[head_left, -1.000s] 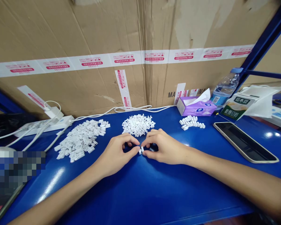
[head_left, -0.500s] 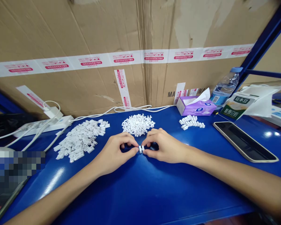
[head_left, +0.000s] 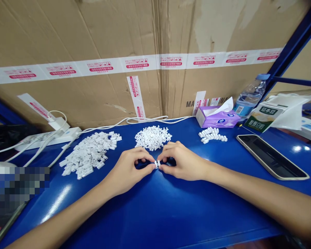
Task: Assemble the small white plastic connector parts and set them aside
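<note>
Thumb and fingers of my left hand (head_left: 133, 169) pinch a small white plastic piece (head_left: 156, 165) above the blue table. My right hand (head_left: 181, 162) pinches another small white plastic piece (head_left: 159, 163) right beside it. The two pieces seem to touch, though the fingertips partly cover them. Behind my hands lies a heap of tiny white plastic parts (head_left: 152, 137). To the left spreads a pile of larger flat white plastic pieces (head_left: 86, 154). A small group of white pieces (head_left: 212, 135), lined up in rows, rests at the back right.
A purple tissue pack (head_left: 217, 117), a water bottle (head_left: 250, 97) and a green-and-white carton (head_left: 264, 116) stand at the back right. A phone (head_left: 272, 157) lies in front of them. White cables and a power strip (head_left: 52, 138) run along the back left, before large cardboard (head_left: 106, 41).
My left fingertips have shifted slightly to the right, bringing the left white piece closer to the one in my right hand. The right hand stays nearly still.
</note>
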The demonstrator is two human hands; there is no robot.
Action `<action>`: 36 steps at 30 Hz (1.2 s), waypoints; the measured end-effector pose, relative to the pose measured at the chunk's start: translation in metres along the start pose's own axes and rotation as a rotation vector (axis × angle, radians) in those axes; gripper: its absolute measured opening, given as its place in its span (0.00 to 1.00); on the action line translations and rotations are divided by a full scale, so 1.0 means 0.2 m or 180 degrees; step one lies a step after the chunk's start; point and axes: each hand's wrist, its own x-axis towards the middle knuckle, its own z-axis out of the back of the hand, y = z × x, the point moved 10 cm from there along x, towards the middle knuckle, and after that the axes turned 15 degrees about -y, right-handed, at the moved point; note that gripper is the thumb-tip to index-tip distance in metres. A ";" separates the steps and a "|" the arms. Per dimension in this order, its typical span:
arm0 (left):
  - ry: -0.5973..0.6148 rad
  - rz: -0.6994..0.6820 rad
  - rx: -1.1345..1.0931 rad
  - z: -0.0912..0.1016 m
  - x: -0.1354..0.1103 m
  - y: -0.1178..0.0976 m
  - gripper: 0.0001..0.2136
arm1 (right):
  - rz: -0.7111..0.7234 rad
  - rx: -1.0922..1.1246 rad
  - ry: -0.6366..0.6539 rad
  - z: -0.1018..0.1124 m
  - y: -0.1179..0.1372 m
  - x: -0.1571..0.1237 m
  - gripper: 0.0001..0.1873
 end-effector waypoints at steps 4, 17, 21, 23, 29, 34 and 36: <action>0.0016 -0.0012 0.0003 0.00 0.00 0.00 0.04 | 0.0034 -0.0001 0.0001 0.00 0.00 0.00 0.06; 0.0081 -0.0125 0.0151 0.00 0.00 -0.02 0.04 | -0.0032 0.0033 -0.0090 0.00 -0.02 0.00 0.07; 0.0053 -0.0293 0.0401 0.01 0.00 -0.02 0.05 | -0.0080 -0.0042 -0.0143 0.01 -0.04 0.01 0.07; 0.0037 -0.0413 0.0619 0.02 -0.01 -0.02 0.06 | -0.0108 -0.0082 -0.0125 0.01 -0.05 0.01 0.07; 0.0237 -0.0766 0.1379 0.01 -0.05 -0.04 0.14 | -0.0113 -0.0399 -0.0048 0.04 -0.07 0.01 0.13; 0.0351 -0.0872 0.2082 -0.01 -0.11 -0.04 0.23 | 0.0085 -0.1285 0.0191 0.08 -0.04 -0.02 0.22; 0.0429 -0.0845 0.2236 -0.03 -0.12 -0.02 0.25 | 0.0082 -0.1616 0.0289 0.07 -0.02 -0.04 0.24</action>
